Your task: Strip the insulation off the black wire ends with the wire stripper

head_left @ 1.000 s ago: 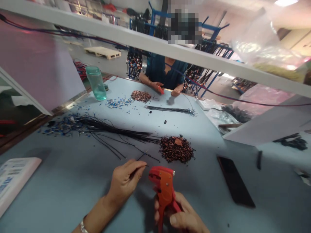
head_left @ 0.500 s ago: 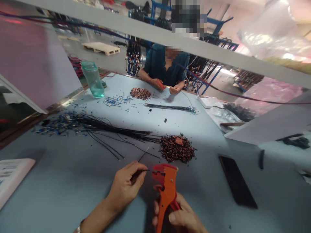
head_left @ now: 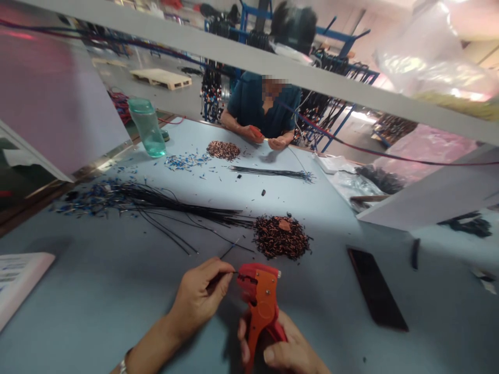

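Note:
My left hand (head_left: 200,296) pinches a thin black wire (head_left: 235,272) between thumb and fingertips. The wire's end reaches the jaws of an orange and red wire stripper (head_left: 263,304), held upright in my right hand (head_left: 278,343). Just beyond the tool lies a heap of short black and copper-coloured pieces (head_left: 281,238). A bundle of long black wires (head_left: 183,206) stretches leftward from the heap, with small blue-tipped pieces (head_left: 91,200) scattered round its left end.
A dark phone (head_left: 377,288) lies at the right, and a white box (head_left: 23,280) at the left edge. Across the table stands a green bottle (head_left: 148,129). A person (head_left: 261,109) sits opposite, holding a red tool. A white beam (head_left: 234,49) crosses above.
My right hand has brought the stripper left, so its jaws now meet the wire's end. The tool's handles look squeezed differently. My left hand has barely moved.

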The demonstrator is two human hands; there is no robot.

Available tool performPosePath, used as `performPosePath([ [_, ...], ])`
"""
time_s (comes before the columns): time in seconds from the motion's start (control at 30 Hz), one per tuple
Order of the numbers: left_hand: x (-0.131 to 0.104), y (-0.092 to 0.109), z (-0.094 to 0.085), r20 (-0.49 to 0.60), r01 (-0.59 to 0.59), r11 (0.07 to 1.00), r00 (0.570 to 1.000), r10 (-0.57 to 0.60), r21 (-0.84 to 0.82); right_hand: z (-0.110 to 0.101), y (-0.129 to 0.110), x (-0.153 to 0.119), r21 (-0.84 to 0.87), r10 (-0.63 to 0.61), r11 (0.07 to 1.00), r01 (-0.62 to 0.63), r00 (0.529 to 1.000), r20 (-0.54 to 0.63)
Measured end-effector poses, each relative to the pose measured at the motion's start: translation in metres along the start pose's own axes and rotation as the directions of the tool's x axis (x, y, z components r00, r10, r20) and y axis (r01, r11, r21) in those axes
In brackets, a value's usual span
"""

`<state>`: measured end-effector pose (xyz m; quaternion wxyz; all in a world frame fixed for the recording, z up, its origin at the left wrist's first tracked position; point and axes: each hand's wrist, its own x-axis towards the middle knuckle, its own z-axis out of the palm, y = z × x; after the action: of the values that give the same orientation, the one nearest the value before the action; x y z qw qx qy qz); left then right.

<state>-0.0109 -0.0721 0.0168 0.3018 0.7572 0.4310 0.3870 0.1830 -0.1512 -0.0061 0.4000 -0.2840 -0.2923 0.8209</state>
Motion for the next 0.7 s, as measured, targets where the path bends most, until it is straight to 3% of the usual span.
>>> performPosePath([
  [0.13,0.001,0.0,0.0,0.001,-0.084,0.996,0.996,0.084,-0.007,0.002,0.003,0.001,0.015,-0.014,1.0,0.015,0.998,-0.066],
  [0.23,0.001,0.0,-0.001,0.017,-0.118,0.993,0.993,0.118,-0.009,-0.001,0.008,0.002,0.026,-0.025,0.999,0.026,0.999,-0.044],
  [0.7,0.0,0.002,-0.004,0.066,-0.121,0.993,0.991,0.119,0.015,-0.009,0.021,0.002,-0.047,-0.064,0.997,0.063,0.997,-0.039],
])
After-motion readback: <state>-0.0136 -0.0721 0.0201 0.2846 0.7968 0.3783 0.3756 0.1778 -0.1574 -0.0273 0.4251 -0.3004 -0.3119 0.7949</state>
